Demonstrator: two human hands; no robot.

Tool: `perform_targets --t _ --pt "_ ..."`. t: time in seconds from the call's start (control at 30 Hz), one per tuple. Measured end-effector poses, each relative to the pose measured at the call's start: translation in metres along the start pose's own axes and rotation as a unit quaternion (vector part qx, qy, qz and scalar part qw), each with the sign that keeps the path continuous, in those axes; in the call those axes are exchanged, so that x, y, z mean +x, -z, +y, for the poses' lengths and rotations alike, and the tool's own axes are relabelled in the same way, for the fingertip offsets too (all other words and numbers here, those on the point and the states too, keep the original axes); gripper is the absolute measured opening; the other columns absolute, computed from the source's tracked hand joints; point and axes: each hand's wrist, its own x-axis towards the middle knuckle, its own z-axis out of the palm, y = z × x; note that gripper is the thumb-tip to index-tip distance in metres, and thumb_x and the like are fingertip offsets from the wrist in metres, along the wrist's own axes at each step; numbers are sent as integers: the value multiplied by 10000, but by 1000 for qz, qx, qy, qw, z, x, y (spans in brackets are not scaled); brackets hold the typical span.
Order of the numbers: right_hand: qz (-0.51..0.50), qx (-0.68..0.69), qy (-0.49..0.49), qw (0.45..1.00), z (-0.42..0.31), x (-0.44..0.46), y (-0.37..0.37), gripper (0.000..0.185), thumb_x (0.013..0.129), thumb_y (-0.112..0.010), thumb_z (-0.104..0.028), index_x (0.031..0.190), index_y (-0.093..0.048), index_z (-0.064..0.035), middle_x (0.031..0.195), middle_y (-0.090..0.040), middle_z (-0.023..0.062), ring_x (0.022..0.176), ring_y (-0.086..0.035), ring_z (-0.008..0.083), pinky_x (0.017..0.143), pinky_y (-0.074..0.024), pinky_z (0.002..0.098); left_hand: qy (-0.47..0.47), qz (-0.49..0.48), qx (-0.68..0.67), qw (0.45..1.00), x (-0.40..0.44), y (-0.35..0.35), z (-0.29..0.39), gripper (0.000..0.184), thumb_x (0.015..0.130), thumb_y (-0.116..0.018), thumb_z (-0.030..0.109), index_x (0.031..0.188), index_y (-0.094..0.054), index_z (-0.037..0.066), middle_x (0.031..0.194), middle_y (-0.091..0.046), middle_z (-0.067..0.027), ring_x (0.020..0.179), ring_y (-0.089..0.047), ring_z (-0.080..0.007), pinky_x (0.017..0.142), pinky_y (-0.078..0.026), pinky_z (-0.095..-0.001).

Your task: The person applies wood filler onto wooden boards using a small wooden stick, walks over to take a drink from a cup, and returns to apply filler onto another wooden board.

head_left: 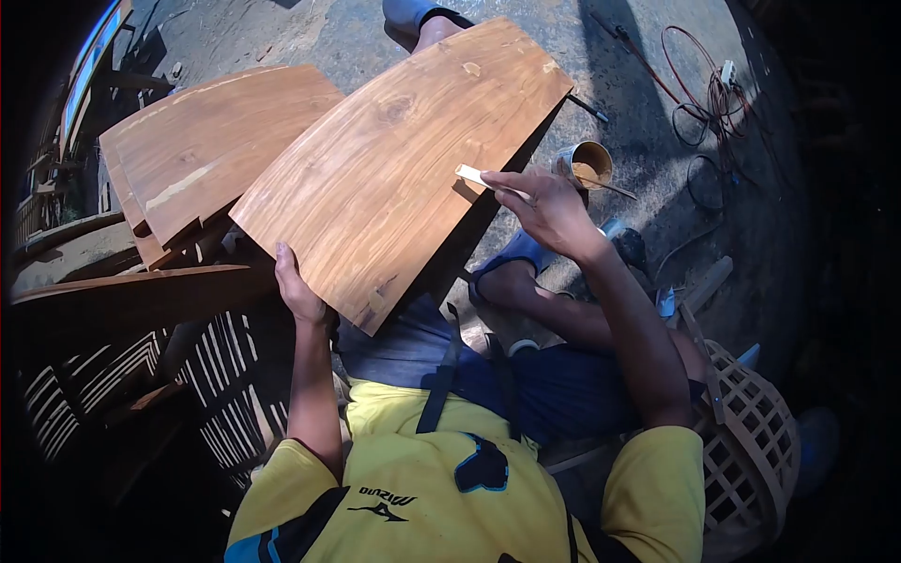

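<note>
A large wooden board (404, 159) lies tilted across my lap, its grain running lengthwise and pale filled patches near its far and near ends. My left hand (298, 289) grips the board's near left edge, thumb on the top face and the other fingers hidden beneath. In my right hand (544, 208), a small pale flat applicator (474, 175) is pinched between thumb and fingers, held over the board's right edge. Its tip is close to the surface; I cannot tell whether it touches. Just beyond that hand stands an open tin can (591, 161) with brown paste and a stick inside.
More wooden boards (206, 150) are stacked to the left, with pale streaks on the top one. A tangled cable (723, 103) lies on the concrete floor at the upper right. A woven basket (751, 432) sits by my right side. A slatted structure (225, 366) stands at lower left.
</note>
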Motion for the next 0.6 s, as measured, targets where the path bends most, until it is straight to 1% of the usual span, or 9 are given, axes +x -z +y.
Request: perform_targets --t 0.07,0.1,0.13,0.2,0.3,0.53,0.6 --pt "-1 -23 -64 998 -23 4 -10 280 985 -656 -228 1256 -722 -197 908 -660 164 858 -651 321 778 -500 407 -2 6 1 1000 1 2 -1 616 1088 -312 404 1410 -453 -102 1304 -601 -253 1139 -655 -300 975 -524 -409" --pt "2 -10 -80 997 -28 7 -17 270 982 -649 -231 1240 -729 -219 885 -628 145 877 -663 335 779 -515 429 -6 3 -1 1000 2 2 -2 612 1089 -307 396 1407 -455 -105 1301 -603 -252 1136 -656 -299 974 -524 -409" --pt "-1 -9 -80 997 -31 10 -23 270 982 -649 -231 1240 -729 -219 885 -628 145 877 -663 335 779 -515 429 -10 0 -3 1000 2 3 -2 608 1090 -302 388 1404 -458 -108 1298 -606 -251 1134 -656 -298 973 -523 -409" --pt "-3 -55 -94 994 -36 15 -32 270 978 -646 -244 1234 -730 -222 901 -640 148 872 -669 343 771 -533 444 -11 0 -2 1000 3 1 -1 604 1092 -299 384 1401 -461 -109 1293 -609 -250 1134 -656 -296 972 -523 -409" --pt "-27 -72 -104 992 -43 16 -23 271 973 -642 -252 1228 -731 -227 911 -656 150 873 -677 353 764 -546 459 -13 -3 5 1000 6 4 -2 601 1093 -296 380 1395 -468 -110 1284 -615 -248 1132 -656 -292 971 -523 -408" --pt "-10 -85 -94 992 -37 25 -26 262 975 -634 -254 1212 -739 -218 933 -688 159 896 -685 358 770 -549 460 -18 -2 26 999 8 7 -3 600 1095 -298 388 1385 -480 -105 1283 -615 -242 1128 -652 -275 973 -517 -393" --pt "-6 -64 -102 993 -33 28 -20 254 972 -640 -255 1198 -746 -213 946 -701 164 906 -686 356 782 -551 460 -14 -3 21 1000 7 7 -2 600 1095 -299 389 1384 -480 -105 1282 -614 -242 1130 -650 -274 973 -516 -391"
